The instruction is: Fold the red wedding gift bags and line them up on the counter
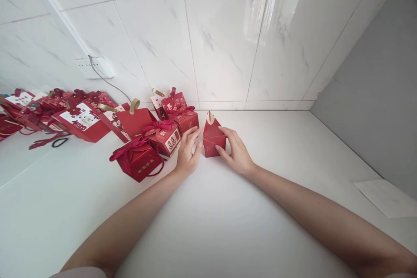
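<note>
A small red box (212, 139) with a peaked top and a pale folded tip stands upright on the white table (202, 226). My right hand (237, 151) grips its right side, thumb on the front and fingers behind. Just left of the box is my left hand (189, 150), fingers apart and nothing held. Beside that hand sits a red box with a white label (167, 141) and a ribbon bow. Nearer the front left is another ribboned red box (140, 160) with a cord loop.
More red gift boxes (83, 121) line the wall at the left. A wall socket (94, 68) has a grey cable running down behind them. White paper (386, 197) lies at the far right edge. The tiled wall (221, 43) bounds the back.
</note>
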`<state>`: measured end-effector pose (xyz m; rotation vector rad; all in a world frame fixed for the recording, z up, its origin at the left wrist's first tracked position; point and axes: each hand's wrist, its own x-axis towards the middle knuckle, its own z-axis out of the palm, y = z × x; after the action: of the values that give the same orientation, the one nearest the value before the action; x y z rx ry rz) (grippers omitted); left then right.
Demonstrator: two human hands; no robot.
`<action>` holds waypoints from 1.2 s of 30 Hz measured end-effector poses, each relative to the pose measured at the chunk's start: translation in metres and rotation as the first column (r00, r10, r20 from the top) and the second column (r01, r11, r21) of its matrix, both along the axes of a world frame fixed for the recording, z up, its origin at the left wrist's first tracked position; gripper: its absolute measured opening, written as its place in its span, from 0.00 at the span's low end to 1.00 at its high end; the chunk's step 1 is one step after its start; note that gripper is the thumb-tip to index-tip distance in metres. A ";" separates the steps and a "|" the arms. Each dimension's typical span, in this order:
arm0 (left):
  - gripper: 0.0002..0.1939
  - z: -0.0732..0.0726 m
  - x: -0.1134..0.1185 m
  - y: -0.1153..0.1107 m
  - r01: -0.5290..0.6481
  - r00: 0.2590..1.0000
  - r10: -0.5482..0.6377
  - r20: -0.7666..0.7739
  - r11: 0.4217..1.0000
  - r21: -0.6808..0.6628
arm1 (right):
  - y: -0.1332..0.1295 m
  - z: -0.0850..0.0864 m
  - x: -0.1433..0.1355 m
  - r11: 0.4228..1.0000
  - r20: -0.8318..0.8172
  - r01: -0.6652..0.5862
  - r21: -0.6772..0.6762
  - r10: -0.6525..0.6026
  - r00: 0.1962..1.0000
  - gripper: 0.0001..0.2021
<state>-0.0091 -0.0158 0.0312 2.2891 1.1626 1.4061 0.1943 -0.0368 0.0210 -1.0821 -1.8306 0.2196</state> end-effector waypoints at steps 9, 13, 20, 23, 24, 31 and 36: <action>0.30 -0.003 0.002 -0.001 0.101 0.994 -0.100 -0.040 0.995 0.011 | -0.003 0.000 0.004 0.979 0.102 -0.053 -0.196 0.074 0.992 0.31; 0.33 -0.003 0.000 0.001 0.137 0.989 -0.137 -0.051 0.991 -0.012 | -0.003 0.000 0.004 0.982 0.107 -0.055 -0.183 0.076 0.991 0.32; 0.37 -0.005 0.001 -0.001 0.199 0.977 -0.201 -0.072 0.979 -0.032 | -0.002 -0.003 0.005 0.986 0.116 -0.035 -0.163 0.054 0.992 0.33; 0.39 -0.006 0.001 -0.004 0.222 0.972 -0.226 -0.064 0.973 -0.069 | -0.003 -0.003 0.006 0.985 0.101 -0.052 -0.163 0.069 0.993 0.34; 0.40 -0.006 0.002 -0.005 0.224 0.972 -0.228 -0.061 0.972 -0.077 | -0.003 -0.003 0.007 0.985 0.093 -0.062 -0.163 0.078 0.993 0.35; 0.37 -0.007 0.005 -0.006 0.224 0.974 -0.225 0.004 0.970 -0.097 | -0.003 -0.006 0.006 0.991 0.045 -0.067 -0.119 0.073 0.996 0.38; 0.32 -0.010 0.004 -0.003 0.282 0.956 -0.253 0.150 0.934 -0.221 | 0.001 -0.009 0.006 0.999 -0.018 -0.021 0.026 0.021 1.000 0.29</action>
<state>-0.0053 -0.0184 0.0210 2.0710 0.8897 1.2095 0.1998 -0.0353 0.0121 -1.0402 -1.8250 0.2170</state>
